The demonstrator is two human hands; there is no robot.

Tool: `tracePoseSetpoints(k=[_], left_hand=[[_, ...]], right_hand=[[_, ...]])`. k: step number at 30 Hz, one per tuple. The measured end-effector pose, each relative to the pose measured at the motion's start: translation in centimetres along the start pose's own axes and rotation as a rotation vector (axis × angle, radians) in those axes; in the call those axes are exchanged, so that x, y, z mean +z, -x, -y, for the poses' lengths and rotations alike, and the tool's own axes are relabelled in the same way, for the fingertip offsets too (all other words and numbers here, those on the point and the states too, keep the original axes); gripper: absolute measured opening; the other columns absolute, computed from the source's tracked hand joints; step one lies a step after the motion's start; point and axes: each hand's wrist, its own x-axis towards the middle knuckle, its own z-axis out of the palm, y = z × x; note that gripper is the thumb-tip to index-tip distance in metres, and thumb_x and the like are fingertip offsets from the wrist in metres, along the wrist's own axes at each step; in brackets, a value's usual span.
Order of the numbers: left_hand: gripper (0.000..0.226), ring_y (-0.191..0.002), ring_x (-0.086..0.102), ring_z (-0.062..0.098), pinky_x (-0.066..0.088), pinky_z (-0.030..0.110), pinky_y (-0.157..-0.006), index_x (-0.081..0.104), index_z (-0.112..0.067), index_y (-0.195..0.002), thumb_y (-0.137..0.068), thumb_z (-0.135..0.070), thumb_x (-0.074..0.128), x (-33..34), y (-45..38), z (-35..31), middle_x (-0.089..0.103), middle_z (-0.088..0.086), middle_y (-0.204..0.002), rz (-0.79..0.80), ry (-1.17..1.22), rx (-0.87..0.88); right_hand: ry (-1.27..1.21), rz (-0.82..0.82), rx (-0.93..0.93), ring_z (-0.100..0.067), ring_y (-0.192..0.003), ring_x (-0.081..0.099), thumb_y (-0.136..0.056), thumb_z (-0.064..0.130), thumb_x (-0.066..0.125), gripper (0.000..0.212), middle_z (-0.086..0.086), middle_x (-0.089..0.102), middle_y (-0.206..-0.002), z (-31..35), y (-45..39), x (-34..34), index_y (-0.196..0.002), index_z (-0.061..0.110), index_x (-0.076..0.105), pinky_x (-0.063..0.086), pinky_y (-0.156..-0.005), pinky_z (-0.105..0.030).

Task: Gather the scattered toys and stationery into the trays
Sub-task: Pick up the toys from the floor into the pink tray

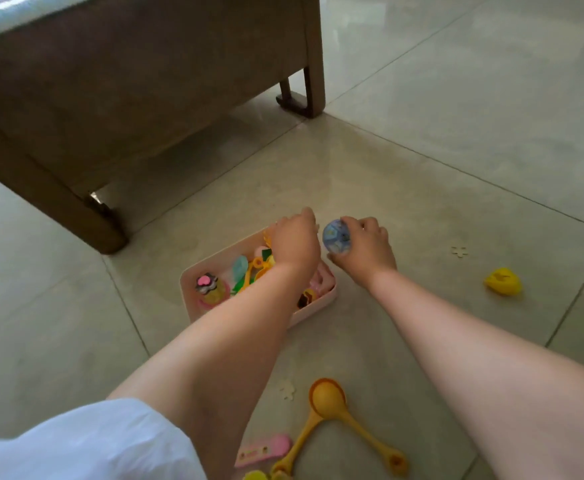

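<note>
Right hand point(363, 249) curled around blue ball point(336, 236) (beside pink tray point(193, 271))

Pale grey glossy tiled floor point(422, 161) is reflecting soft daylight; brown wooden furniture piece point(127, 98) is standing on short legs at upper left.

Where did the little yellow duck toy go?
The yellow duck toy sits on the floor at the right of the head view, past the right hand holding the blue ball.
</note>
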Motion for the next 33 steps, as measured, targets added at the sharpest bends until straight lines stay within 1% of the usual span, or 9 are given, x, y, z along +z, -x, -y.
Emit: tracePoseSetpoints(k=[5, 9, 15, 18, 21, 23, 27, 31, 33], left_hand=[[0.025, -0.092, 0.062, 0.033, 0.051, 0.041, -0.082, 0.060, -0.020, -0.108, -0.089, -0.009, 0.047, -2.5, 2.1, 8.8, 0.068, 0.009, -0.099, -0.026, 0.073, -0.359], [0.023, -0.091, 0.064, 0.029, 0.052, 0.036, -0.079, 0.062, -0.023, -0.106, -0.089, -0.019, 0.049, -3.4, 4.4, 13.6, 0.069, 0.005, -0.098, -0.041, 0.087, -0.433], [0.036, -0.099, 0.064, 0.026, 0.054, 0.039, -0.082, 0.056, -0.019, -0.127, -0.091, -0.018, 0.057, -3.7, 5.0, 14.7, 0.068, 0.006, -0.112, -0.026, 0.110, -0.367], [0.037, -0.101, 0.061, 0.030, 0.053, 0.041, -0.082, 0.056, -0.020, -0.126, -0.090, -0.012, 0.053, -3.6, 4.4, 14.1, 0.067, 0.008, -0.114, -0.002, 0.065, -0.294], [0.032, -0.107, 0.055, 0.031, 0.048, 0.039, -0.084, 0.057, -0.015, -0.124, -0.093, -0.014, 0.050, -3.1, 3.7, 11.9, 0.064, 0.010, -0.114, 0.011, 0.033, -0.198], [0.029, -0.109, 0.053, 0.029, 0.045, 0.037, -0.084, 0.057, -0.016, -0.122, -0.094, -0.016, 0.049, -2.3, 3.4, 9.8, 0.063, 0.009, -0.114, 0.005, 0.023, -0.152], [0.038, -0.109, 0.054, 0.028, 0.045, 0.039, -0.091, 0.059, -0.019, -0.122, -0.088, -0.008, 0.046, -0.5, 3.0, 5.1, 0.062, 0.008, -0.117, 0.014, 0.096, -0.034], [0.038, -0.112, 0.052, 0.029, 0.042, 0.038, -0.091, 0.056, -0.017, -0.128, -0.089, -0.017, 0.056, 1.2, 2.7, 0.4, 0.063, 0.008, -0.117, 0.108, 0.080, 0.187], [0.037, -0.112, 0.051, 0.028, 0.040, 0.035, -0.092, 0.057, -0.017, -0.127, -0.090, -0.020, 0.059, 2.5, 2.8, -1.3, 0.063, 0.007, -0.117, 0.162, 0.123, 0.231]], right_hand=[[-0.019, 0.065, -0.184, -0.034, -0.119, 0.042, -0.079, 0.040, 0.070, 0.065, -0.011, 0.045, -0.129, 6.6, 0.1, 2.5, -0.137, 0.025, 0.046, 0.039, -0.099, -0.035], [-0.048, 0.129, -0.249, -0.032, -0.119, 0.042, -0.078, 0.039, 0.072, 0.063, -0.009, 0.046, -0.128, 10.2, -0.2, 4.5, -0.136, 0.028, 0.048, 0.041, -0.101, -0.037], [0.029, 0.161, -0.295, -0.026, -0.128, 0.041, -0.081, 0.033, 0.072, 0.065, -0.006, 0.043, -0.139, 11.1, -0.1, 6.8, -0.139, 0.022, 0.044, 0.042, -0.104, -0.039], [0.033, 0.089, -0.270, -0.029, -0.125, 0.040, -0.086, 0.023, 0.065, 0.051, -0.009, 0.044, -0.138, 9.7, -0.5, 6.7, -0.135, 0.019, 0.049, 0.042, -0.102, -0.037], [0.016, -0.011, -0.177, -0.031, -0.121, 0.041, -0.093, 0.016, 0.049, 0.041, -0.011, 0.047, -0.133, 7.4, -0.9, 5.4, -0.133, 0.019, 0.050, 0.042, -0.097, -0.038], [0.012, -0.035, -0.110, -0.032, -0.123, 0.040, -0.093, 0.016, 0.049, 0.041, -0.012, 0.046, -0.134, 5.1, -1.1, 4.0, -0.134, 0.017, 0.050, 0.040, -0.099, -0.039], [0.046, -0.042, 0.031, -0.035, -0.120, 0.042, -0.086, 0.002, 0.046, 0.049, -0.015, 0.047, -0.132, -0.7, -1.4, 2.2, -0.133, 0.017, 0.051, 0.041, -0.099, -0.038], [0.045, -0.043, 0.157, -0.037, -0.119, 0.045, -0.086, 0.001, 0.043, 0.050, -0.015, 0.046, -0.130, -5.5, -1.0, 1.3, -0.131, 0.018, 0.053, 0.042, -0.098, -0.038], [0.020, -0.063, 0.198, -0.037, -0.117, 0.050, -0.088, 0.003, 0.047, 0.044, -0.015, 0.048, -0.129, -7.6, -1.0, 1.0, -0.129, 0.017, 0.056, 0.043, -0.096, -0.038]])
